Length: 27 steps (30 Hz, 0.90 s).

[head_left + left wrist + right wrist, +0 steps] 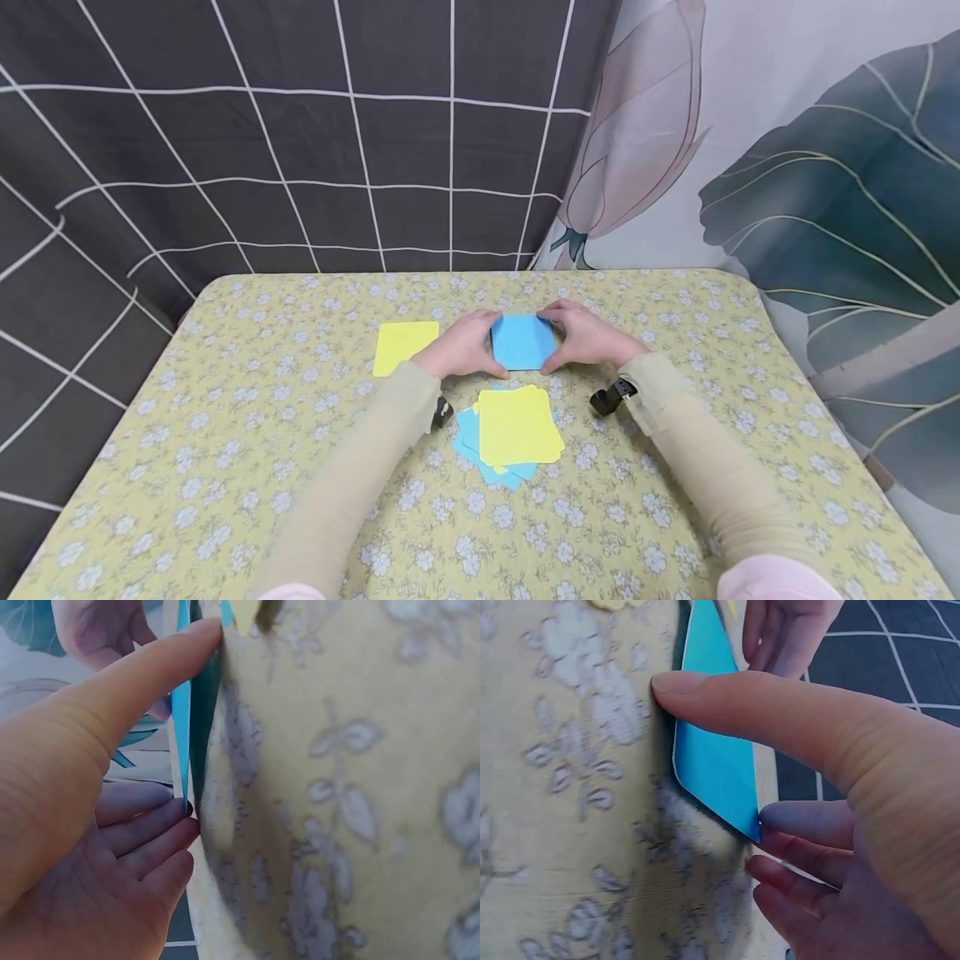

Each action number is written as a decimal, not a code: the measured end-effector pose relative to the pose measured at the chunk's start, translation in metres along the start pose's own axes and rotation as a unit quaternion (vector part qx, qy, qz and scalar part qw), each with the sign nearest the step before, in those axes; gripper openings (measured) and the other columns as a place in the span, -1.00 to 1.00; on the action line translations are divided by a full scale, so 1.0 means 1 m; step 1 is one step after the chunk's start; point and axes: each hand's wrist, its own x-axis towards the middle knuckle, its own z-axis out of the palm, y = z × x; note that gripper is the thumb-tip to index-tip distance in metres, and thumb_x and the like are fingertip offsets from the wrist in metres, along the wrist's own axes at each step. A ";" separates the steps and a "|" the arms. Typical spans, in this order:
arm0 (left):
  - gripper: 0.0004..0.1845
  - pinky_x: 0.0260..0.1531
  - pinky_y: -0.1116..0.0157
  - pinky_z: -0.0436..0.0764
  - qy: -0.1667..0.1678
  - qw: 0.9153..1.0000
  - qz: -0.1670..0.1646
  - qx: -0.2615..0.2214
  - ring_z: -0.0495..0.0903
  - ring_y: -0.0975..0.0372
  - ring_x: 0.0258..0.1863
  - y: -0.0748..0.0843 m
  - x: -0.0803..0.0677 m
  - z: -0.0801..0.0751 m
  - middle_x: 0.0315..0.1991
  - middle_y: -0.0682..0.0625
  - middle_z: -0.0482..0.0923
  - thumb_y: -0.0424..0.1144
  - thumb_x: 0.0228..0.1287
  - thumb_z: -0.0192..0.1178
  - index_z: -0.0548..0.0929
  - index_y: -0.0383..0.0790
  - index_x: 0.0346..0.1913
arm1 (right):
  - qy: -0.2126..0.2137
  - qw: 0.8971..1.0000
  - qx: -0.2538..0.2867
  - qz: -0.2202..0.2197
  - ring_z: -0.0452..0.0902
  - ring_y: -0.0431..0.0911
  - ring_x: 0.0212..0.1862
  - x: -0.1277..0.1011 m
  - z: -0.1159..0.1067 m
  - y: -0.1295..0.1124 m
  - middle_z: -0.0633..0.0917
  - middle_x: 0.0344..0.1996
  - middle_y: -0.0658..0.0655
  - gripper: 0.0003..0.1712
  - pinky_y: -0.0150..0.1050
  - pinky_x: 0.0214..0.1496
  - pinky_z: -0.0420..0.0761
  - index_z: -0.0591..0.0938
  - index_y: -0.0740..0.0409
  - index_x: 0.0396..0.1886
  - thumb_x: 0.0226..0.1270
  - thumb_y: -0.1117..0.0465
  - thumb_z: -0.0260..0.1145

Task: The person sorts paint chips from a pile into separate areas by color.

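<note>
Both hands hold a blue square paper card (522,343) by its two sides, near the far half of the table. At its left side the left hand (467,343) grips it, thumb on the near edge and fingertips at the far edge. Mirroring that on the right is the right hand (583,335). In the right wrist view the card (716,761) stands slightly off the cloth, with a shadow under it. The left thumb (150,682) lies across its edge. Just nearer the person is a loose pile of yellow cards (519,425) over fanned blue cards (468,435).
A yellow card area (405,343) lies flat left of the left hand. A floral yellow cloth (247,450) covers the table. Black wrist devices (611,397) hang below the sleeves. Behind the table are a dark gridded curtain (300,133) and a leaf-patterned curtain (847,192).
</note>
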 end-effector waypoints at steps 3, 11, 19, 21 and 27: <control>0.16 0.45 0.17 0.24 -0.001 1.000 -0.002 0.003 0.22 -0.03 0.48 -0.001 -0.001 0.002 0.50 -0.25 0.22 0.07 0.05 0.58 0.17 -0.42 0.55 | -0.002 1.000 -0.002 -0.003 0.32 0.24 0.33 0.000 0.001 0.001 0.39 0.36 0.36 0.14 0.11 0.35 0.43 0.40 0.39 0.45 -0.11 0.05 0.73; 0.17 0.46 0.16 0.23 -0.005 1.000 -0.003 -0.008 0.22 -0.02 0.47 -0.002 -0.002 0.006 0.50 -0.24 0.22 0.08 0.03 0.59 0.17 -0.40 0.55 | 0.001 1.000 -0.004 -0.014 0.33 0.24 0.30 -0.004 0.006 0.003 0.39 0.34 0.38 0.15 0.15 0.33 0.44 0.39 0.37 0.46 -0.10 0.02 0.73; 0.17 0.46 0.08 0.21 0.029 0.999 0.004 -0.045 0.16 0.00 0.51 -0.005 -0.014 0.005 0.54 -0.17 0.19 0.15 -0.01 0.59 0.22 -0.33 0.56 | 0.034 0.998 0.033 -0.033 0.29 0.27 0.40 -0.022 0.000 -0.005 0.34 0.43 0.36 0.19 0.24 0.35 0.39 0.37 0.30 0.49 -0.10 -0.05 0.72; 0.17 0.46 0.06 0.21 0.040 0.998 0.010 -0.055 0.15 0.01 0.51 -0.003 -0.020 0.001 0.54 -0.15 0.18 0.14 -0.01 0.59 0.22 -0.31 0.56 | 0.041 0.998 0.034 -0.032 0.27 0.24 0.42 -0.028 -0.002 -0.009 0.34 0.45 0.33 0.17 0.23 0.37 0.37 0.38 0.26 0.50 -0.07 -0.08 0.71; 0.18 0.48 0.02 0.16 0.040 0.996 0.045 -0.063 0.12 0.00 0.53 0.012 -0.045 -0.002 0.55 -0.16 0.17 0.11 -0.04 0.61 0.21 -0.28 0.57 | 0.037 0.998 0.005 -0.052 0.31 0.23 0.42 -0.047 0.000 -0.022 0.42 0.40 0.32 0.16 0.19 0.41 0.35 0.39 0.29 0.48 -0.05 -0.13 0.68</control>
